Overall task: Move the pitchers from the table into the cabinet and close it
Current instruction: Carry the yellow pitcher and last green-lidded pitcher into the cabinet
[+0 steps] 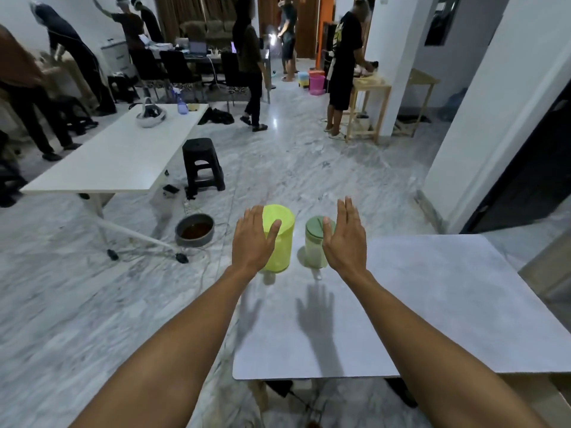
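Two pitchers stand side by side at the far left corner of a grey marble-look table (pixel 432 304). The left one is a bright yellow-green pitcher (pixel 282 245); the right one is a smaller pale pitcher with a green lid (pixel 315 242). My left hand (pixel 253 239) hovers flat in front of the yellow-green pitcher, fingers apart, thumb over its near side. My right hand (pixel 346 236) is held flat just right of the green-lidded pitcher, thumb near its lid. Neither hand grips anything. No cabinet can be made out.
A long white table (pixel 117 159) stands to the left, with a black plastic stool (pixel 202 166) and a grey bowl (pixel 194 230) on the floor beside it. Several people stand at the back of the room. A white pillar (pixel 494 118) rises at the right.
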